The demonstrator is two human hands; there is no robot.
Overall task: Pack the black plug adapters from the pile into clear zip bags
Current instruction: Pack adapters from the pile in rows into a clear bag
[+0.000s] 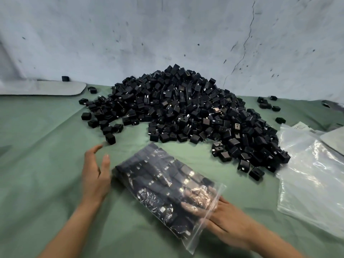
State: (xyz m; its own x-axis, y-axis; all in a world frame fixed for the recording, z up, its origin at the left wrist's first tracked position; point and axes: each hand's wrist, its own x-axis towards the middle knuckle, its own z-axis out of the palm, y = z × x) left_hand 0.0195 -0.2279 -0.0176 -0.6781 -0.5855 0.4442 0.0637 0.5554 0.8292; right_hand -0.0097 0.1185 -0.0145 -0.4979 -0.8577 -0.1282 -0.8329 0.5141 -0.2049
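A big pile of black plug adapters [186,110] is heaped on the green cloth in the middle. In front of it lies a clear zip bag [163,187] filled with black adapters, its open mouth pointing toward me at the lower right. The straight fingers of my right hand [219,215] reach inside that mouth and show through the plastic. My left hand [95,172] hovers open just left of the bag, fingers relaxed, not touching it.
A stack of empty clear zip bags [312,175] lies at the right. Loose adapters [109,138] are scattered at the pile's left edge and others [268,105] at the far right. A grey board [44,88] lies at the back left, with a pale wall behind.
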